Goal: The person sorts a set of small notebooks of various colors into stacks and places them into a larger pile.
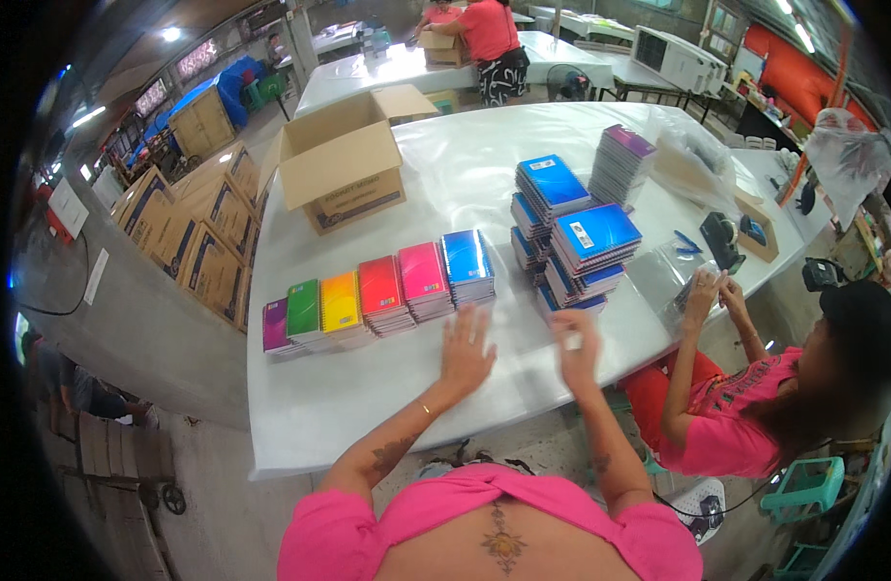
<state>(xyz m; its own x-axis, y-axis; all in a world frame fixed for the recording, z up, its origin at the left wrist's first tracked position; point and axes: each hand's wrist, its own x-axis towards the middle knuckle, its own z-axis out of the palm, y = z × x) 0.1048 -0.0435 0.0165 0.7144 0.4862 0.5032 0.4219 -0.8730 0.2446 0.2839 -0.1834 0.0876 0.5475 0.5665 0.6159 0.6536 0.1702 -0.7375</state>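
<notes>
My left hand [468, 351] hovers over the white table, fingers spread and holding nothing, just in front of a stack of blue spiral notebooks [467, 259]. That stack ends a row with pink [423, 271], red [380, 288], yellow [340, 302], green [304, 310] and purple notebooks [275, 326]. Blurred by motion, my right hand [576, 347] is raised near the front of a taller pile of blue notebooks [596, 235]; whether its fingers grip anything is unclear. Behind that pile stands a tall stack with a purple cover on top [623, 160].
An open cardboard box [353, 198] stands at the table's far left. A co-worker's hands [709, 295] work at the right edge beside a black tape dispenser [722, 242] and clear plastic [692, 160]. Closed cartons [198, 228] are piled left of the table.
</notes>
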